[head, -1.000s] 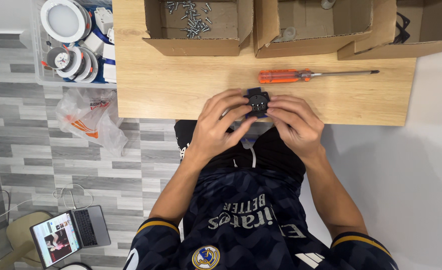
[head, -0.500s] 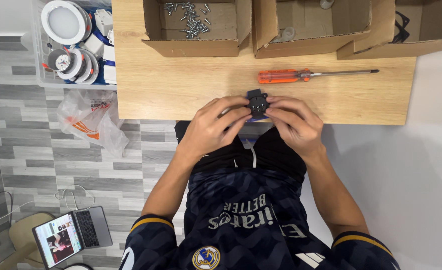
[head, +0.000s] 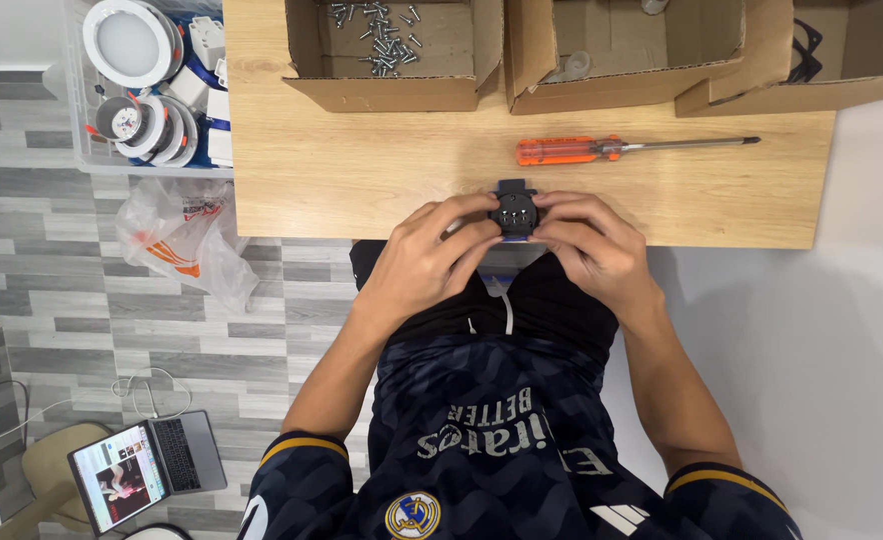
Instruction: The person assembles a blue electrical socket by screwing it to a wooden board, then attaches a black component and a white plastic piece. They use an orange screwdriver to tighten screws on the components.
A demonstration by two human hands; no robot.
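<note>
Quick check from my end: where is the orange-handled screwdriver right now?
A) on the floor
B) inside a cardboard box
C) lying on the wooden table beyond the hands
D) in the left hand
C: the orange-handled screwdriver lies flat on the wooden table, apart from both hands, which hold a small black part.

Three open brown cardboard boxes: far edge of the desk (head: 362,190), left (head: 392,90), middle (head: 622,85), right (head: 812,90). Crumpled clear plastic bag (head: 187,240), orange print: floor, left. Open laptop (head: 147,472), lit colourful screen: floor, near left.
</note>
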